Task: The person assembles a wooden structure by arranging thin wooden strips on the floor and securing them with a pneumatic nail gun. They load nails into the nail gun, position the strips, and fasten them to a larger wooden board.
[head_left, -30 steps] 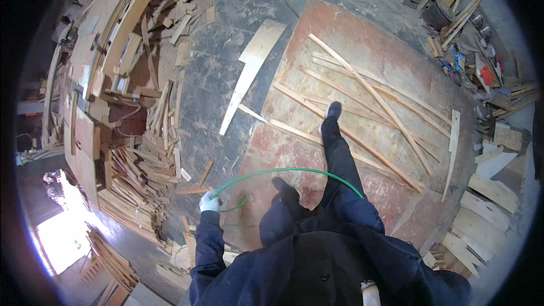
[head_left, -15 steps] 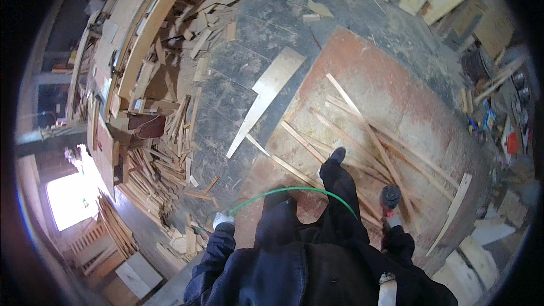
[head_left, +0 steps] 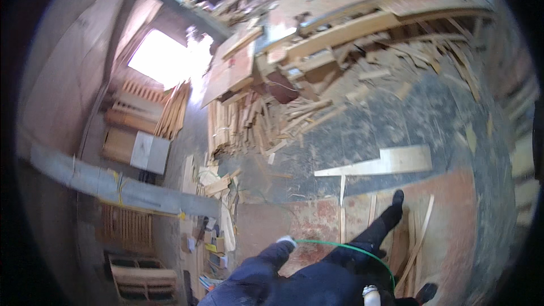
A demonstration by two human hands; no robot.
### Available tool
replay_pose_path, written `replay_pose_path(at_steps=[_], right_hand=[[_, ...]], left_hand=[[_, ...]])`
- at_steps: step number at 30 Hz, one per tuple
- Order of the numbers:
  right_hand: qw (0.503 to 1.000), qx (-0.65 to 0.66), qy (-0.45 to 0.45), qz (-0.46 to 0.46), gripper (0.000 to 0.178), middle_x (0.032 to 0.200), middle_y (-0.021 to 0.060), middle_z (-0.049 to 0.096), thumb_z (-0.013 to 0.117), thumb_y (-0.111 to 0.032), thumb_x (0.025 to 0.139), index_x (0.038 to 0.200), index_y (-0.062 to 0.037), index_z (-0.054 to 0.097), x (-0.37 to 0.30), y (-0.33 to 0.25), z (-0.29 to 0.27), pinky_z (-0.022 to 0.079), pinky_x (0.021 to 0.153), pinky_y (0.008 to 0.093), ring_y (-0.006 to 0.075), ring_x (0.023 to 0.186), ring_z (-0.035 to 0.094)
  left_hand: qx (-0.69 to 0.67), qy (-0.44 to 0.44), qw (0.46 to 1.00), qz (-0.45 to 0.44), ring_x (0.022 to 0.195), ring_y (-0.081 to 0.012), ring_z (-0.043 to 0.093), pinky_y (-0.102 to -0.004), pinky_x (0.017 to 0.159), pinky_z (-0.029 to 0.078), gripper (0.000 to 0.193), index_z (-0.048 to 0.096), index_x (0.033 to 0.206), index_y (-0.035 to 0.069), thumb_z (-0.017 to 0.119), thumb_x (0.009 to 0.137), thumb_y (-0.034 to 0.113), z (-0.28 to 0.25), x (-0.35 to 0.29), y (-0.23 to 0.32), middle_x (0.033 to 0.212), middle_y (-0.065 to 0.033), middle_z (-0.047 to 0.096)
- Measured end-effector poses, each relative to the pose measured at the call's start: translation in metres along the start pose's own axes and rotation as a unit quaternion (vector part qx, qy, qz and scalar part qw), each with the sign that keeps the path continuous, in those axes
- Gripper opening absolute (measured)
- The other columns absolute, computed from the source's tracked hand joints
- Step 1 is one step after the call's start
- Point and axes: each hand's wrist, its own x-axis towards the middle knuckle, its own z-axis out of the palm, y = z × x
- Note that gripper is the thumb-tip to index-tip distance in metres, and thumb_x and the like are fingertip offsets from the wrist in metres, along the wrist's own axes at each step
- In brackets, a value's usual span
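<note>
My left hand [head_left: 288,241], in a white glove, is closed on a thin green hose [head_left: 340,244]. From there the hose arcs to the right across my legs and drops down by my right side. The dark rounded end of a hand-held tool [head_left: 426,293] shows at the lower edge; its kind cannot be made out. My right hand is out of view below that edge. Several long wooden strips [head_left: 418,243] lie across the reddish board [head_left: 453,198] on the floor, around my outstretched foot. A pale stepped wooden piece [head_left: 391,161] rests beyond them on the dark floor.
A wooden workbench [head_left: 334,34] runs across the far side, with scrap wood heaped below it. A bundle of strips [head_left: 226,127] stands left of centre. A grey beam [head_left: 124,187] crosses the left side, near slatted wooden pieces [head_left: 127,228]. A bright window [head_left: 158,56] is beyond.
My view has swung left, so the bench and floor boards have shifted right. My left hand still grips the hose. My right hand, earlier on a dark and red tool, has left the picture.
</note>
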Motion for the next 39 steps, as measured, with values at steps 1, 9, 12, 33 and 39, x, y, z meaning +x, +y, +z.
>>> replay_pose_path(at_steps=[1,9,12,33,39], right_hand=[[1.0,0.01,0.003,-0.02,0.065,0.162,0.016,0.033,0.044,-0.04,0.1,0.153,-0.0032,0.037,0.02,-0.051,-0.021,0.028,0.12,0.0501,0.0343,0.152,0.025],[0.98,0.031,-0.021,-0.193,0.064,0.156,0.0166,0.038,0.048,-0.042,0.097,0.148,-0.0038,0.042,0.099,-0.408,-0.184,0.031,0.118,0.0494,0.0345,0.147,0.03],[0.978,0.017,-0.04,-0.205,0.064,0.154,0.0169,0.04,0.05,-0.042,0.096,0.146,-0.004,0.043,0.122,-0.465,-0.236,0.032,0.117,0.0492,0.0345,0.145,0.032],[0.957,-0.191,-0.05,-0.211,0.061,0.139,0.0186,0.053,0.06,-0.047,0.088,0.132,-0.0054,0.055,0.361,-0.522,-0.641,0.041,0.11,0.0474,0.0349,0.132,0.047],[0.944,-0.279,-0.056,-0.168,0.06,0.135,0.0191,0.057,0.063,-0.048,0.086,0.128,-0.0058,0.058,0.455,-0.491,-0.811,0.043,0.108,0.0469,0.035,0.128,0.052]], left_hand=[[0.022,-0.003,0.999,0.028,0.107,-0.0377,0.069,-0.0462,0.091,0.056,0.037,0.077,0.113,0.018,0.062,0.086,0.039,0.02,0.011,0.01,0.111,-0.0164,0.074],[-0.424,-0.206,0.88,-0.062,0.084,-0.0233,0.071,-0.0403,0.073,0.058,0.05,0.072,0.126,0.017,0.067,0.078,0.002,-0.008,0.08,0.148,0.1,-0.0094,0.075],[-0.312,-0.067,0.946,0.049,0.091,-0.0329,0.071,-0.0448,0.08,0.057,0.034,0.074,0.116,0.011,0.063,0.085,0.02,-0.082,0.167,0.228,0.101,-0.0154,0.075],[-0.424,0.479,0.692,0.334,0.095,-0.0375,0.066,-0.0437,0.083,0.055,0.027,0.068,0.118,0.008,0.062,0.094,0.018,-0.738,0.092,0.687,0.104,-0.0162,0.064],[-0.503,0.258,0.809,0.16,0.109,-0.0399,0.066,-0.0479,0.095,0.051,0.036,0.065,0.125,0.007,0.056,0.096,0.028,-0.638,0.17,0.838,0.116,-0.0213,0.07]])
